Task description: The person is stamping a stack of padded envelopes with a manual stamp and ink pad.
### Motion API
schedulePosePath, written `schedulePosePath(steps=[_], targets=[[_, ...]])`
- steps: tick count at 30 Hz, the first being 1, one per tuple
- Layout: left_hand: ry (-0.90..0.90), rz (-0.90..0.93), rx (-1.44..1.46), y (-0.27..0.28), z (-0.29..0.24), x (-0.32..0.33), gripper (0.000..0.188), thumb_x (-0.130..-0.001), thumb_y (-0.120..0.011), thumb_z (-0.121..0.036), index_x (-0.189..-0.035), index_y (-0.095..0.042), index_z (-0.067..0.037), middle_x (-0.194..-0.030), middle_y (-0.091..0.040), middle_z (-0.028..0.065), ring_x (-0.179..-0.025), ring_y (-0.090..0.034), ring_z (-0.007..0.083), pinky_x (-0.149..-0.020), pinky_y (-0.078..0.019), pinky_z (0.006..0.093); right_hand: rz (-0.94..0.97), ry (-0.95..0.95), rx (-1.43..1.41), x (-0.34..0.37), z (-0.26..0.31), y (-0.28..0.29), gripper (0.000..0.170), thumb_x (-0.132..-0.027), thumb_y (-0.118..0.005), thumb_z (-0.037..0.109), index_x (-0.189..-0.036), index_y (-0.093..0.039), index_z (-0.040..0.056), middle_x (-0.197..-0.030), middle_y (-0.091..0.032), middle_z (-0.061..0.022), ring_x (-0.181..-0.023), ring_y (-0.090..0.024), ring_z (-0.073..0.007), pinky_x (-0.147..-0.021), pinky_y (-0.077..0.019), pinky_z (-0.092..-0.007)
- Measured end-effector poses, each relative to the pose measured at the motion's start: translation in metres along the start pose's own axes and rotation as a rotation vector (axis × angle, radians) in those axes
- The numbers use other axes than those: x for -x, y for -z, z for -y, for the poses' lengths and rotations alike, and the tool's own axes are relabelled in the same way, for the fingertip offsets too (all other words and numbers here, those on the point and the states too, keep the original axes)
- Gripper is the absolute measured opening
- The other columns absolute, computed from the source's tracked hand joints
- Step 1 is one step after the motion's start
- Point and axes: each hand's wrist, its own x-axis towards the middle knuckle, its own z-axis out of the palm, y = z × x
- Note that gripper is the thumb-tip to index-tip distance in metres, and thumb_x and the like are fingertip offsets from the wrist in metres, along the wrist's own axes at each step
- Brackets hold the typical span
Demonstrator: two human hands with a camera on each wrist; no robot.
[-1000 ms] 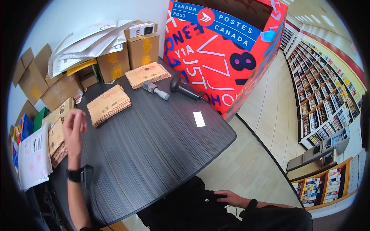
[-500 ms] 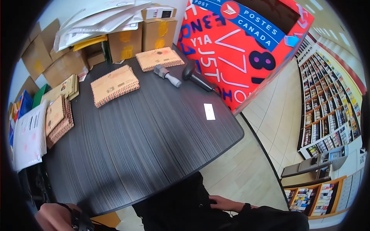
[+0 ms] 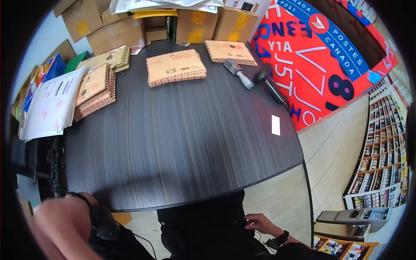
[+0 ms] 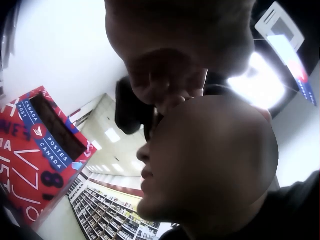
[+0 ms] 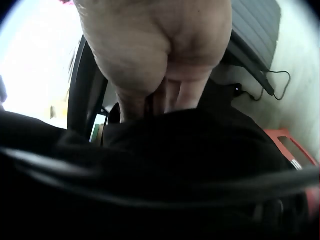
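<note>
At the head (image 4: 212, 155) | hands (image 4: 177, 45): left one now raised | earlier: over table (image 3: 173, 130)

Ahead of the right fingers (image 3: 255, 222) a dark wood-grain table (image 3: 173, 143) spreads before a pale wall (image 3: 60, 34), light tiled floor (image 3: 331, 149) lies to their right with stocked shelving (image 3: 381, 156) beyond, and a bright ceiling light (image 4: 259, 82) glares beyond the left fingers (image 4: 159, 81).

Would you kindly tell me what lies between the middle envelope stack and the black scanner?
In the head view, a grey-handled tool lies on the table between the middle envelope stack and the black scanner.
</note>
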Motion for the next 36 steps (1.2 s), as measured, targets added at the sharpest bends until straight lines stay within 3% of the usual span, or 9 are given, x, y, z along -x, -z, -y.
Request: schedulePosePath(steps=[1, 7, 9, 16, 21, 27, 31, 34, 36], targets=[[-0.004, 0.039, -0.12, 0.002, 0.005, -0.008, 0.03, -0.097, -0.051, -0.028, -0.078, -0.06, -0.007, -0.072, -0.054, -0.0001, -0.067, -0.052, 0.0104, -0.059, -0.0415, 0.0228, -0.014, 0.091, 0.248, -0.006, -0.001, 0.0, 0.049, -0.077, -0.074, 0.007, -0.122, -0.056, 0.0061, -0.095, -0.067, -0.0086, -0.079, -0.065, -0.0165, -0.069, -0.0505, -0.0265], [-0.003, 0.245, -0.887, 0.014, 0.015, -0.045, 0.032, -0.097, -0.051, -0.031, -0.076, -0.059, -0.007, -0.071, -0.053, -0.0021, -0.066, -0.051, 0.0076, -0.058, -0.0394, 0.0215, 0.084, 0.18, 0.412, -0.024, 0.019, -0.01, 0.034, -0.076, -0.075, 0.014, -0.102, -0.054, 0.0066, -0.078, -0.064, -0.009, -0.067, -0.063, -0.0264, -0.061, -0.0499, -0.0331], [0.355, 0.047, -0.913, 0.041, 0.056, -0.059, 0.023, -0.094, -0.057, -0.027, -0.089, -0.06, -0.004, -0.078, -0.056, -0.0013, -0.076, -0.052, 0.0072, -0.068, -0.042, 0.0207, 0.187, 0.027, 0.456, -0.023, 0.031, 0.001, 0.033, -0.075, -0.078, 0.018, -0.09, -0.051, 0.0061, -0.077, -0.062, -0.0072, -0.069, -0.062, -0.0285, -0.061, -0.048, -0.0343], [0.555, -0.189, -1.144, 0.174, 0.171, -0.042, 0.059, -0.085, -0.067, -0.036, -0.126, -0.049, 0.003, -0.114, -0.059, 0.0126, -0.108, -0.056, 0.0209, -0.095, -0.0438, 0.0313, 0.367, 0.033, 0.757, -0.007, 0.11, 0.054, 0.032, -0.077, -0.077, 0.023, -0.084, -0.051, 0.0056, -0.078, -0.061, -0.0037, -0.072, -0.06, -0.0202, -0.064, -0.0463, -0.0324], [0.695, -0.263, -1.203, 0.194, 0.199, -0.048, 0.076, -0.079, -0.072, -0.032, -0.137, -0.04, 0.005, -0.128, -0.056, 0.018, -0.12, -0.053, 0.0271, -0.101, -0.0411, 0.0338, 0.524, 0.142, 0.412, 0.004, 0.223, 0.09, 0.026, -0.08, -0.075, 0.022, -0.092, -0.058, 0.0078, -0.084, -0.063, -0.0018, -0.071, -0.058, -0.0153, -0.062, -0.044, -0.0286], [0.704, -0.268, -1.211, 0.209, 0.206, -0.053, 0.071, -0.074, -0.076, -0.022, -0.133, -0.044, 0.004, -0.122, -0.058, 0.017, -0.114, -0.056, 0.0248, -0.098, -0.0434, 0.033, -0.152, 0.673, 0.577, -0.045, 0.277, 0.113, 0.014, -0.078, -0.071, 0.008, -0.077, -0.058, 0.0039, -0.065, -0.056, 0.0006, -0.056, -0.048, -0.0075, -0.051, -0.0365, -0.0215], [0.557, -0.318, -1.151, 0.21, 0.209, -0.051, 0.055, -0.074, -0.077, -0.013, -0.121, -0.052, 0.001, -0.111, -0.061, 0.0132, -0.104, -0.059, 0.0206, -0.093, -0.0461, 0.0311, -0.535, 0.722, 0.466, -0.109, 0.299, 0.123, 0.014, -0.082, -0.067, 0.007, -0.08, -0.054, 0.0028, -0.064, -0.049, 0.0042, -0.057, -0.042, -0.0029, -0.051, -0.0325, -0.0195], [0.393, -0.298, -1.255, 0.211, 0.208, -0.051, 0.043, -0.076, -0.076, -0.009, -0.112, -0.053, -0.001, -0.106, -0.061, 0.0089, -0.096, -0.059, 0.0163, -0.088, -0.0474, 0.0285, -0.63, 0.773, 0.49, -0.155, 0.32, 0.15, 0.015, -0.085, -0.066, 0.011, -0.085, -0.054, 0.0012, -0.062, -0.05, 0.0012, -0.056, -0.045, -0.007, -0.051, -0.0344, -0.0225], [0.416, -0.321, -1.238, 0.211, 0.205, -0.056, 0.035, -0.075, -0.075, -0.007, -0.102, -0.055, -0.003, -0.097, -0.061, 0.007, -0.087, -0.059, 0.0136, -0.079, -0.0494, 0.0267, -0.846, 0.682, 0.908, -0.176, 0.333, 0.169, 0.024, -0.087, -0.065, 0.021, -0.094, -0.055, 0.0, -0.071, -0.057, -0.0066, -0.061, -0.057, -0.0203, -0.056, -0.0441, -0.032]])
